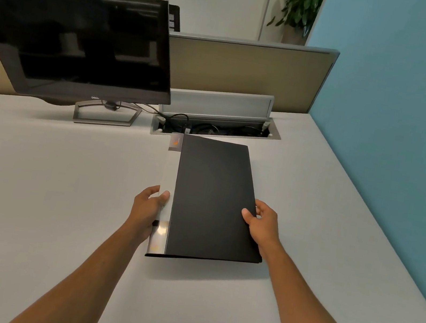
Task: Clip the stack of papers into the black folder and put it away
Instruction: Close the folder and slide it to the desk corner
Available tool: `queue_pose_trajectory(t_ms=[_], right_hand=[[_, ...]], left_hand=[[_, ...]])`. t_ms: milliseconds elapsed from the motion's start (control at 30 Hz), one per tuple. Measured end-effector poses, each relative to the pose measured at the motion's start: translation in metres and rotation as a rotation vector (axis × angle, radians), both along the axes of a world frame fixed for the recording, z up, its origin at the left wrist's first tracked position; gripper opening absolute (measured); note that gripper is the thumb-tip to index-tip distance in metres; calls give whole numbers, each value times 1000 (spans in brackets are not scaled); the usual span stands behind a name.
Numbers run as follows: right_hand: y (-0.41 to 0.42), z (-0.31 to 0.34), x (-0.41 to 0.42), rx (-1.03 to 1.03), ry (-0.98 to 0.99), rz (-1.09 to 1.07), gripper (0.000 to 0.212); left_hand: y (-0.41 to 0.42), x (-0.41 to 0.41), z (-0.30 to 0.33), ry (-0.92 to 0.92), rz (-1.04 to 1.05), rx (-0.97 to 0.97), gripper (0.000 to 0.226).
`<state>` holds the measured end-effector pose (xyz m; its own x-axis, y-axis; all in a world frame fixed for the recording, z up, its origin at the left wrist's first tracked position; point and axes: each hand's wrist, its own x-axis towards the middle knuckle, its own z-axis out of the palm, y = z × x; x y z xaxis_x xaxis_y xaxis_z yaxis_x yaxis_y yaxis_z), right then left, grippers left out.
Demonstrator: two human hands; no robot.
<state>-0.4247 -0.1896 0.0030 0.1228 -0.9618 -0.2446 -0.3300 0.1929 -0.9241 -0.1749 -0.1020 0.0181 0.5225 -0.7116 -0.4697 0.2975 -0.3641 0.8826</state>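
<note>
The left fingers [164, 196] are curled over the spine side of the folder [211, 197], with the thumb laid on the pale spine strip [170, 171] and the other fingers hidden beneath it. The right fingers [246, 214] are closed on the opposite long edge: the thumb is pressed on the black cover, and the rest are wrapped behind the edge. The folder is thus gripped by the left hand [146, 208] and the right hand [264, 226] together, near its close end.

The folder is closed, and its long axis runs from the person towards the far edge of the counter [48, 176], leaning slightly to one side. Its near end appears to be lifted off the counter, with a shadow cast below it; whether the far end is touching the surface cannot be told. It is held over the middle of the counter, nearer the right edge than the left. No papers can be seen; whatever is inside is hidden by the cover. A small label at the far end of the strip is too blurred to read.

Just beyond the far end, a cable tray [216, 128] is sunk into the counter with its lid raised. A dark monitor [74, 42] stands at the far left, cut off at the left. Both forearms are cut off below.
</note>
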Motion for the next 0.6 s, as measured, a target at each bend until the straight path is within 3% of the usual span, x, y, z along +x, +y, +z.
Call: queue_pose_trajectory(t_ms=[600], right_hand=[[-98, 6, -147, -33, 39, -7, 41]], left_hand=[[-96, -152, 1, -23, -19, 18, 30]])
